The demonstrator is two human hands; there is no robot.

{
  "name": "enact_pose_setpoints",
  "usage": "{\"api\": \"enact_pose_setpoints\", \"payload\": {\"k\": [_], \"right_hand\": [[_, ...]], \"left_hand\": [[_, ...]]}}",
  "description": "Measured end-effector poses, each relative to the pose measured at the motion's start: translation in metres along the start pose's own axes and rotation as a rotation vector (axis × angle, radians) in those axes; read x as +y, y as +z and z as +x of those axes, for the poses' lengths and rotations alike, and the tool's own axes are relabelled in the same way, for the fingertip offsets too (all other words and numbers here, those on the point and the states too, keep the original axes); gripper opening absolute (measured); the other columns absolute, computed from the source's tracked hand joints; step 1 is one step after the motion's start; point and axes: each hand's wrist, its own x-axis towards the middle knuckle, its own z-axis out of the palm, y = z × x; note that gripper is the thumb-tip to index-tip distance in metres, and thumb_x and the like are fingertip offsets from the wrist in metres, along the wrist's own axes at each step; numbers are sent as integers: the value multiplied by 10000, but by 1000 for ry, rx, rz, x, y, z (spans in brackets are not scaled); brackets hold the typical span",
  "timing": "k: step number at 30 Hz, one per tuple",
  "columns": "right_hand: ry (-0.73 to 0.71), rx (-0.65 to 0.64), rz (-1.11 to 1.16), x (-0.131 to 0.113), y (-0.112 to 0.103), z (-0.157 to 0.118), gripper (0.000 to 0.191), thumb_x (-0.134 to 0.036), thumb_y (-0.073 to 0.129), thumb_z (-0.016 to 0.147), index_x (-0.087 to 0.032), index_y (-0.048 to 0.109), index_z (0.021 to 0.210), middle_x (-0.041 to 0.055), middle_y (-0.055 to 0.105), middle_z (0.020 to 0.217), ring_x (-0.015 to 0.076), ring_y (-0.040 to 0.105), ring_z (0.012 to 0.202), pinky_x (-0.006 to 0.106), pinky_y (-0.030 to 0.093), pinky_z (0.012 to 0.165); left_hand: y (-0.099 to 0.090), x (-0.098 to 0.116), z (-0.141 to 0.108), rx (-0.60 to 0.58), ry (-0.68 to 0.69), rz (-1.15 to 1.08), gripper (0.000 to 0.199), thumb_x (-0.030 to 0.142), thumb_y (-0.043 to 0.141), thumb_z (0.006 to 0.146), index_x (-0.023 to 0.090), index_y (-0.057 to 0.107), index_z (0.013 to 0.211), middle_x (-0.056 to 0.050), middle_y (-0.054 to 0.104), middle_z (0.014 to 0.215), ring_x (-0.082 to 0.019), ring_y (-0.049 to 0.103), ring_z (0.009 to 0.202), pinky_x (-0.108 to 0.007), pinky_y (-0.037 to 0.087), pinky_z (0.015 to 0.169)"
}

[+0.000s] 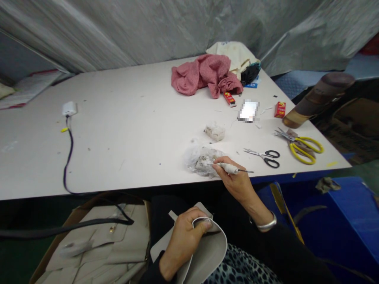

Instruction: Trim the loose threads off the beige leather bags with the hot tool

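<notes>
Over my lap, my left hand is closed on the rim of a beige leather bag piece, thumb inside its curved opening. At the table's front edge, my right hand grips a thin tool with a white wrapped handle and a narrow metal shaft sticking out to the right. The tool's other end meets a crumpled clear plastic bag with whitish, dark-flecked contents; its tip is hard to make out. Just behind lies a small off-white block.
Black-handled scissors and yellow-handled scissors lie at right, near a brown bottle. Behind are red boxes, a blurred-out phone-like object and a pink cloth. A black cable hangs over a carton of beige bags.
</notes>
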Motion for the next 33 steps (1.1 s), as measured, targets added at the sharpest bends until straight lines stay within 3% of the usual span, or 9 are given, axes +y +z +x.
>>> {"api": "enact_pose_setpoints", "payload": {"k": [4,12,15,17,19,21,23,27,33], "right_hand": [[23,39,15,-2,5,5,154,-380,651,984,-231,665,1017,-8,681,837,164,621,722,287,465,698],[-147,114,-230,6,15,1,184,-383,601,1024,-216,671,993,31,728,884,176,677,779,293,513,740],[-172,139,-181,2,7,-5,181,-381,612,1022,-217,675,975,42,732,910,184,688,830,305,525,786],[-109,162,-47,-5,-1,-14,166,-367,631,1008,-218,669,945,36,721,877,181,683,803,310,531,775],[23,64,183,-13,-8,-30,161,-357,638,999,-221,657,915,12,701,790,165,667,704,293,535,688],[161,-116,389,-18,-14,-50,159,-356,649,988,-223,656,902,-7,690,725,152,650,624,268,521,596],[244,-237,442,-20,-17,-70,146,-346,671,969,-219,667,896,-7,696,723,149,653,626,257,512,579],[295,-273,377,-19,-22,-95,125,-318,683,953,-214,682,882,-7,698,747,144,655,683,251,503,635],[278,-291,323,-15,-24,-98,124,-314,664,954,-212,682,885,-6,690,756,148,643,694,261,491,652]], "left_hand": [[-2,-1,1,5,2,-21,80,227,697,782,176,739,737,-53,703,830,-210,645,821,-306,455,785],[-2,-4,-1,17,52,-5,63,225,723,788,188,759,753,-36,714,820,-190,645,807,-299,477,805],[-1,-7,-2,16,65,15,50,210,726,795,195,764,767,-28,719,826,-184,649,809,-297,481,820],[0,-8,-3,14,79,28,47,204,728,804,200,766,777,-25,725,839,-183,654,823,-294,481,829],[1,-8,-3,7,101,37,47,202,728,813,202,768,789,-24,730,847,-183,657,832,-292,482,833],[1,-5,-4,-1,112,43,53,203,723,824,203,768,795,-25,734,854,-186,661,840,-294,483,839],[1,-3,-4,-9,106,49,56,202,723,829,202,768,796,-28,738,862,-191,667,852,-298,484,849],[3,1,-3,-23,101,52,51,191,726,826,200,767,795,-24,738,864,-189,673,856,-291,481,847],[5,3,-3,-40,122,53,56,186,720,826,202,770,806,-19,738,860,-186,672,846,-285,479,829]]}}
